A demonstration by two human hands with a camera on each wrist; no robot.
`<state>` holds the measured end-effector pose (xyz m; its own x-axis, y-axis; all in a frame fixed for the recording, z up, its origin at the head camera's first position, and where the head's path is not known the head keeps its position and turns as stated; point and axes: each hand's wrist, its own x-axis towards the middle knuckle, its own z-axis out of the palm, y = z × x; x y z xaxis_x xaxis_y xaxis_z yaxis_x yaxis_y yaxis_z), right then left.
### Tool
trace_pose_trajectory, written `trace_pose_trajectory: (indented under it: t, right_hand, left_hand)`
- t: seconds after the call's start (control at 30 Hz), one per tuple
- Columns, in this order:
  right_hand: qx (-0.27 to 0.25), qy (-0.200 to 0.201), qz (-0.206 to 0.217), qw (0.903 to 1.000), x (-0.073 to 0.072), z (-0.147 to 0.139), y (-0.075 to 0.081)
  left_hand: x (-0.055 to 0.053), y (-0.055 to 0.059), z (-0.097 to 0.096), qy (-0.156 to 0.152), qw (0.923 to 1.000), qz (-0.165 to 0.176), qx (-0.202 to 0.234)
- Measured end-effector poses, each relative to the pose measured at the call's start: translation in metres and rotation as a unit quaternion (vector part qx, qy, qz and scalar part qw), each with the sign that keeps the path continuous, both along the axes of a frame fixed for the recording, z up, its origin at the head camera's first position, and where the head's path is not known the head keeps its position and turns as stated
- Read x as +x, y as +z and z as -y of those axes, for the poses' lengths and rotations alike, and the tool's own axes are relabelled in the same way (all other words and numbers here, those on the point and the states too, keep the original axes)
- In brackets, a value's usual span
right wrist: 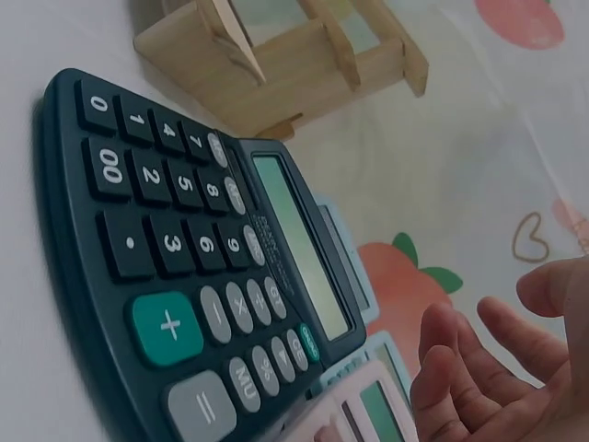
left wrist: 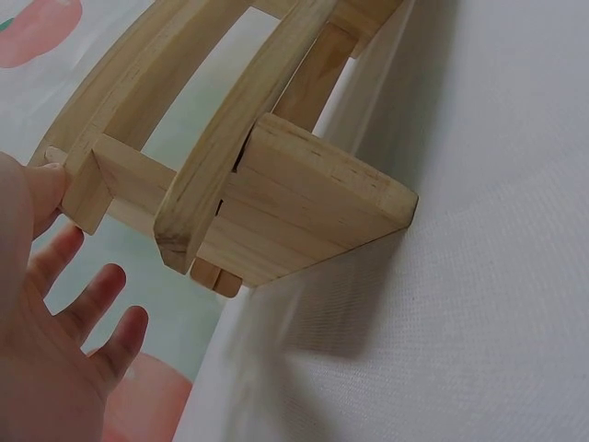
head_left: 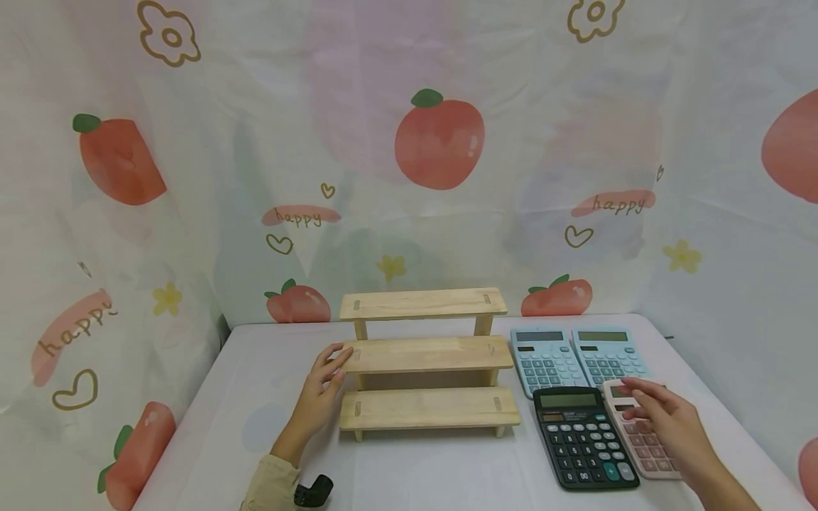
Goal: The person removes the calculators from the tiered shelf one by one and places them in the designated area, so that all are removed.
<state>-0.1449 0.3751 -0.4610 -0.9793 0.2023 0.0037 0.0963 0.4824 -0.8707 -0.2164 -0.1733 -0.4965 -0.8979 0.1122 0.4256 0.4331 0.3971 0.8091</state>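
Note:
A three-step wooden display stand (head_left: pixel 427 355) stands mid-table. My left hand (head_left: pixel 321 390) is at its left end, fingertips touching the middle step and the other fingers spread loosely, as the left wrist view shows around the hand (left wrist: pixel 64 313). On the right, my right hand (head_left: pixel 671 422) hovers over a pink calculator (head_left: pixel 648 447) with loosely bent fingers and nothing between them; it covers part of that calculator. Beside it lies a black calculator (head_left: pixel 584 440), whose keys fill much of the right wrist view. Behind them are two light-blue calculators (head_left: pixel 551 358), side by side.
A white cloth covers the table (head_left: pixel 447 475). Behind and at both sides hangs a fabric backdrop (head_left: pixel 511 234) printed with fruit, hearts and flowers. A black curved object (head_left: pixel 314 491) sits by the left sleeve (head_left: pixel 271 482) at the near edge.

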Motion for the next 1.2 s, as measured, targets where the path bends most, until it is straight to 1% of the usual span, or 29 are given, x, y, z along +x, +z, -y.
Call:
trace_pose_trajectory:
  t: [0.2, 0.33, 0.53, 0.73, 0.87, 1.03, 1.2]
  right_hand:
    - [-0.004, 0.006, -0.005, 1.0000, -0.004, 0.009, 0.002]
    - [0.002, 0.017, -0.016, 0.9997, -0.005, 0.013, 0.004]
    - [-0.001, 0.024, -0.013, 0.9996, -0.009, 0.019, 0.006]
    - [0.003, 0.029, -0.031, 0.9991, -0.012, 0.027, 0.008]
    - [-0.004, 0.031, -0.041, 0.9987, -0.014, 0.035, 0.009]
    - [-0.028, 0.035, -0.049, 0.9978, -0.018, 0.045, 0.011]
    - [-0.042, 0.039, -0.041, 0.9975, -0.022, 0.054, 0.013]
  left_hand:
    - [0.001, 0.000, 0.001, 0.002, 1.0000, 0.001, 0.002]
    - [0.000, -0.001, 0.001, 0.004, 1.0000, 0.000, -0.001]
    - [0.000, -0.002, 0.001, 0.004, 1.0000, 0.000, -0.002]
    - [0.000, -0.002, 0.001, 0.004, 1.0000, 0.004, -0.001]
    - [-0.001, -0.002, 0.001, 0.005, 1.0000, 0.005, -0.003]
    - [0.000, -0.002, 0.001, 0.005, 1.0000, 0.002, -0.001]
    - [0.001, 0.000, 0.000, 0.003, 1.0000, 0.000, 0.005]
